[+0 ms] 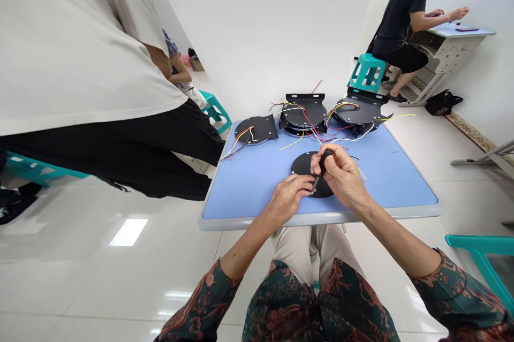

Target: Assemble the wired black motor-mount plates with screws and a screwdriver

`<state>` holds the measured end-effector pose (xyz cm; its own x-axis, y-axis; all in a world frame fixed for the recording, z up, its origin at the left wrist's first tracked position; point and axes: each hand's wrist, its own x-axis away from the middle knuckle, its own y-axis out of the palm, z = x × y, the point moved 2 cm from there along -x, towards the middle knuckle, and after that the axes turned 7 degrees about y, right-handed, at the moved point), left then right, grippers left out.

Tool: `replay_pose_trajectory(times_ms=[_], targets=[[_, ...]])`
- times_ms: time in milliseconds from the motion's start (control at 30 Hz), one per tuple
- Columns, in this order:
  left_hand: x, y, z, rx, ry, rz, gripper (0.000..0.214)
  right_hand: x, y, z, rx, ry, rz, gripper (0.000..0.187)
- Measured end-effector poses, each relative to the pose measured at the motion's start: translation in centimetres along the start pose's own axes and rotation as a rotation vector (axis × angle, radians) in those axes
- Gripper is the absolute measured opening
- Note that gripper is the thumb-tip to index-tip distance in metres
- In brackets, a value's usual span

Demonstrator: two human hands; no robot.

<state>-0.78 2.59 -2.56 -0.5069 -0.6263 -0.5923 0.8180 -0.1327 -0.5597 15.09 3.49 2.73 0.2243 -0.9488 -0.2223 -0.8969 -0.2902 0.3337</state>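
My right hand (341,173) grips a black-handled screwdriver (324,160), its metal shaft angled down toward the round black metal plate (302,164) lying on the blue table (385,181). My left hand (287,197) rests on the plate's near edge, close to the screwdriver's tip, and partly hides the plate. Several similar black plates with brackets stand at the table's far side: one at left (257,130), one stacked in the middle (303,114) and one at right (357,109). Red, yellow and white wires (317,136) trail from them across the table.
A standing person's white shirt and black trousers (72,47) fill the left side. A seated person in black (397,21) works at a white desk (453,47) at the far right. Teal stools (367,71) stand nearby on a glossy tiled floor (120,272).
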Motion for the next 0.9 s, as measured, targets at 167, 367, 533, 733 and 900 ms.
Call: replay_pose_trajectory(times_ms=[167, 367, 533, 733, 900], targets=[[0.6, 0.3, -0.1, 0.026, -0.013, 0.043, 0.025, 0.5, -0.2, 0.5, 0.04, -0.018, -0.004, 0.033], [0.8, 0.2, 0.1, -0.02, -0.007, 0.065, 0.022, 0.8, -0.1, 0.3, 0.144, -0.011, -0.08, 0.03], [0.9, -0.1, 0.1, -0.066, -0.056, 0.107, 0.022, 1.0, 0.7, -1.5, 0.5, -0.043, -0.102, 0.018], [0.4, 0.1, 0.3, -0.071, -0.073, 0.079, 0.015, 1.3, 1.2, -2.7, 0.996, -0.214, 0.051, 0.005], [-0.1, 0.7, 0.5, -0.115, -0.148, 0.142, 0.015, 2.3, 2.6, -1.7, 1.19, -0.358, 0.083, 0.009]])
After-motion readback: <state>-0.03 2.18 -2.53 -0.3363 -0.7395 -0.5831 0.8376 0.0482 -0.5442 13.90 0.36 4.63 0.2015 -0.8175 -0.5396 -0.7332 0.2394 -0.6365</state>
